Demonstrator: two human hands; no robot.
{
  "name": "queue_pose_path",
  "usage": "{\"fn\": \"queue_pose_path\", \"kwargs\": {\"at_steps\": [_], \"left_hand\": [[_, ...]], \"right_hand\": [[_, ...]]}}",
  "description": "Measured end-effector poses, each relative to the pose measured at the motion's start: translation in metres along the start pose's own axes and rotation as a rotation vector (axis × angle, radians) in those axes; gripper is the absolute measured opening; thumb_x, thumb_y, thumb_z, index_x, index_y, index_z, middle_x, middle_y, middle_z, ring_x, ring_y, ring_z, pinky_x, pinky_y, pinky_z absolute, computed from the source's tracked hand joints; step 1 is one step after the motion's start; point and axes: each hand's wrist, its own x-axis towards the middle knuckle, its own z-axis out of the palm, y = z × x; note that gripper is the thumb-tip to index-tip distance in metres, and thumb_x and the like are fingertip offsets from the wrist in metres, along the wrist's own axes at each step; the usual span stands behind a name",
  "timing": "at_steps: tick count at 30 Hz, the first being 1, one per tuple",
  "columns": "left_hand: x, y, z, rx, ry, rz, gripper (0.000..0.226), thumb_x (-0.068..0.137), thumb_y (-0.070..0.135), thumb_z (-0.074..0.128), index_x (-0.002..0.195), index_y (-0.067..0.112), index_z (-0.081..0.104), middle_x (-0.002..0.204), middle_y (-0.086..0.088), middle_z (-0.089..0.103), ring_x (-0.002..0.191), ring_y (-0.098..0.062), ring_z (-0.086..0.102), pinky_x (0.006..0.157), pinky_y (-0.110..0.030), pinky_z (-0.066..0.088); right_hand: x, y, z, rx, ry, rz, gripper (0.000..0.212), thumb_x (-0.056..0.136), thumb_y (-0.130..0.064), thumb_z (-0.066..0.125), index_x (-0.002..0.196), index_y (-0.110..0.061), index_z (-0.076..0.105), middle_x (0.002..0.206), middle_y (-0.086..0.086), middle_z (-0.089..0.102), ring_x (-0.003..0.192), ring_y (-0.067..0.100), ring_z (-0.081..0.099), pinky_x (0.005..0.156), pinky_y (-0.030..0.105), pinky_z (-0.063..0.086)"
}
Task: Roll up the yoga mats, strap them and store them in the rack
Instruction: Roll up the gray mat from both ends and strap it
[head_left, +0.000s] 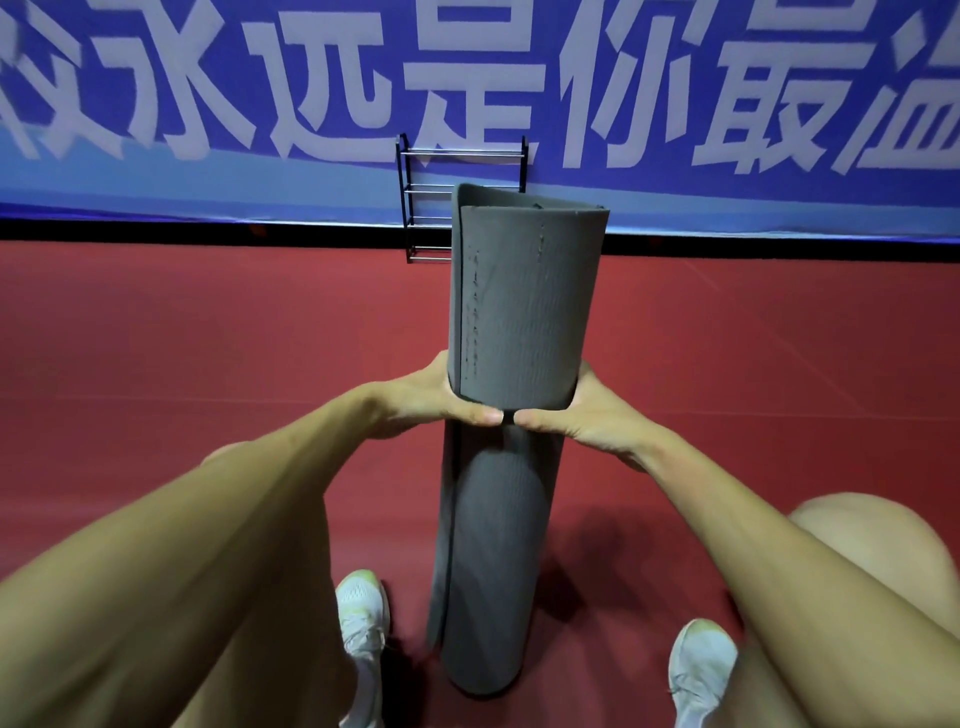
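Left shoe (362, 623): white, on the red floor (156, 338), just left of the mat's base.

Left hand (428, 400): gripping the left side of the yoga mat (524, 312) about halfway up. The thumb lies across the front and the fingers are hidden behind the roll.

Rack (431, 202): black frame with silver rails, behind the mat and well apart from it, against the blue banner (208, 104). The mat's top hides its right part.

Yoga mat: 1 grey roll, standing on end on the floor between my 2 feet. Below my hands it looks tight. Above them it's looser, with the layers gaping at the top and the outer flap edge showing.

Right hand (589, 418): mirrors the left on the mat's right side, curled round it with the thumb across the front. The 2 thumb tips almost meet. There's a small dark spot between them, and I can't tell if it's a strap or just a gap.

Right shoe (701, 670): white, right of the mat's base.

Step, my read: rolling is done and I'm squeezing the roll to hold it for strapping. No strap is clearly in view. Next move needs 1 hand to keep the squeeze so the loose top doesn't spring open while the other hand gets a strap round the middle. After that, lift it and carry it to the rack behind.
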Motion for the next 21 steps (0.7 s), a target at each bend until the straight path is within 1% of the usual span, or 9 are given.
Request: {"fn": "queue_pose_path", "kwargs": {"at_steps": [2, 4, 6, 8, 11, 14, 16, 19, 21], "left_hand": [[-0.001, -0.004, 0.002, 0.04, -0.068, -0.08, 0.115, 0.051, 0.035, 0.091, 0.14, 0.03, 0.019, 0.138, 0.008, 0.045, 0.13, -0.013, 0.045, 0.108, -0.034, 0.04], [-0.003, -0.003, 0.0, -0.057, -0.112, -0.054, 0.114, 0.046, 0.046, 0.092, 0.139, 0.025, 0.03, 0.139, 0.007, 0.049, 0.127, -0.011, 0.049, 0.107, -0.029, 0.041], [-0.003, 0.004, -0.005, -0.209, -0.031, 0.04, 0.111, 0.043, 0.055, 0.09, 0.136, 0.019, 0.041, 0.137, 0.003, 0.054, 0.127, -0.011, 0.051, 0.105, -0.024, 0.04], [-0.002, 0.008, -0.008, -0.325, 0.099, 0.097, 0.126, 0.04, 0.057, 0.09, 0.144, 0.016, 0.033, 0.142, 0.002, 0.048, 0.129, -0.012, 0.047, 0.105, -0.025, 0.039], [-0.001, 0.002, -0.005, -0.213, 0.17, 0.115, 0.136, 0.035, 0.061, 0.089, 0.146, 0.019, 0.023, 0.137, 0.005, 0.05, 0.119, -0.003, 0.054, 0.095, -0.021, 0.047], [0.001, -0.003, -0.003, -0.105, 0.174, 0.083, 0.139, 0.032, 0.066, 0.087, 0.144, 0.02, 0.02, 0.137, 0.005, 0.047, 0.121, -0.003, 0.05, 0.098, -0.022, 0.044], [0.0, -0.005, -0.005, -0.082, 0.17, 0.058, 0.137, 0.033, 0.068, 0.085, 0.143, 0.018, 0.021, 0.139, 0.003, 0.045, 0.125, -0.007, 0.047, 0.101, -0.025, 0.041], [-0.003, -0.009, -0.004, 0.034, 0.2, 0.055, 0.126, 0.042, 0.055, 0.084, 0.143, 0.016, 0.019, 0.14, 0.002, 0.041, 0.127, -0.011, 0.045, 0.105, -0.029, 0.041], [-0.006, -0.012, -0.006, 0.098, 0.19, 0.091, 0.125, 0.046, 0.05, 0.085, 0.144, 0.015, 0.017, 0.142, 0.001, 0.038, 0.129, -0.011, 0.043, 0.106, -0.031, 0.041]], "right_hand": [[-0.002, -0.002, -0.003, 0.04, 0.006, 0.026, 0.111, 0.052, -0.059, 0.086, 0.14, -0.017, 0.032, 0.135, -0.01, 0.051, 0.122, -0.002, 0.05, 0.092, 0.013, 0.043], [-0.003, -0.005, -0.004, 0.085, 0.034, 0.027, 0.119, 0.039, -0.082, 0.074, 0.134, -0.018, 0.041, 0.126, -0.013, 0.057, 0.114, -0.008, 0.054, 0.086, 0.009, 0.044], [-0.002, -0.005, -0.003, 0.094, 0.091, 0.039, 0.132, 0.031, -0.09, 0.067, 0.136, -0.015, 0.041, 0.128, -0.011, 0.058, 0.116, -0.002, 0.054, 0.087, 0.012, 0.045], [-0.001, -0.002, 0.002, 0.098, 0.147, 0.037, 0.133, 0.025, -0.092, 0.065, 0.133, -0.019, 0.038, 0.122, -0.016, 0.056, 0.11, -0.008, 0.052, 0.081, 0.007, 0.045], [0.0, 0.005, 0.015, 0.083, 0.145, 0.027, 0.127, 0.031, -0.085, 0.073, 0.134, -0.021, 0.035, 0.122, -0.016, 0.055, 0.108, -0.011, 0.05, 0.083, 0.007, 0.045], [0.0, 0.012, 0.024, 0.064, 0.09, 0.055, 0.092, 0.066, -0.04, 0.086, 0.14, -0.015, 0.037, 0.133, -0.004, 0.056, 0.116, 0.002, 0.055, 0.092, 0.016, 0.047], [-0.002, 0.017, 0.028, 0.052, 0.031, 0.057, 0.079, 0.073, -0.017, 0.084, 0.139, -0.016, 0.04, 0.132, -0.004, 0.058, 0.117, 0.004, 0.057, 0.095, 0.02, 0.049], [-0.007, 0.02, 0.032, 0.032, -0.02, 0.067, 0.074, 0.074, -0.015, 0.083, 0.135, -0.018, 0.041, 0.129, -0.009, 0.057, 0.117, 0.001, 0.055, 0.095, 0.018, 0.048], [-0.01, 0.015, 0.03, 0.045, -0.049, 0.066, 0.071, 0.069, -0.031, 0.084, 0.126, -0.026, 0.042, 0.122, -0.016, 0.054, 0.111, -0.008, 0.054, 0.086, 0.01, 0.048]]}}
